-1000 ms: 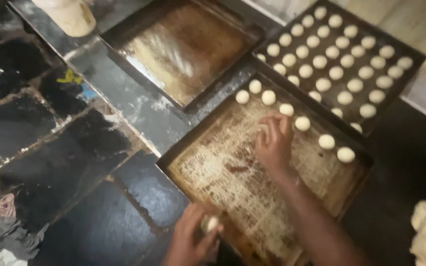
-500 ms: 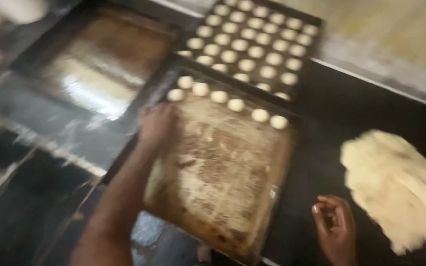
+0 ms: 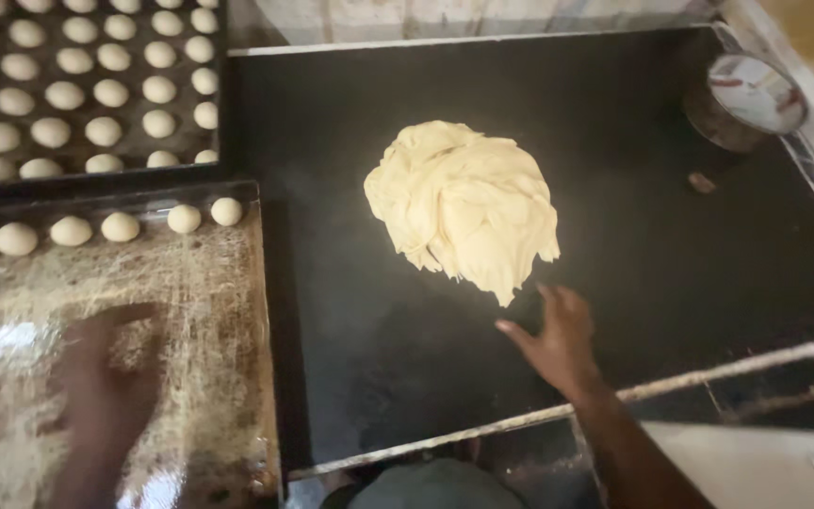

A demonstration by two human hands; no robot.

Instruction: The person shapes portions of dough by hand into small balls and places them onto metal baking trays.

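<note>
- Right hand: open, fingers spread and empty, palm down over the dark tabletop; it sits just below the lower tip of the dough mass, close to it but not touching.
- Dough mass: a large, pale, folded lump lying near the middle of the tabletop, ragged at its lower edge, with a point hanging toward the right hand.
- Left hand: motion-blurred, lying flat over the greased tray; whether the fingers are open or closed on anything cannot be told.
- Greased tray: a shallow rectangular pan at lower left, its floor shiny and streaked. A single row of dough balls runs along its far edge, with one more ball at the left margin; the rest of the floor is bare.
- Filled tray: a second dark pan beyond the greased one, at upper left, packed with dough balls in regular rows.
- Metal pot: round, standing at the far right corner of the tabletop, well apart from the dough mass.
- Tabletop edge: a pale, worn rim running diagonally beneath the right wrist.
</note>
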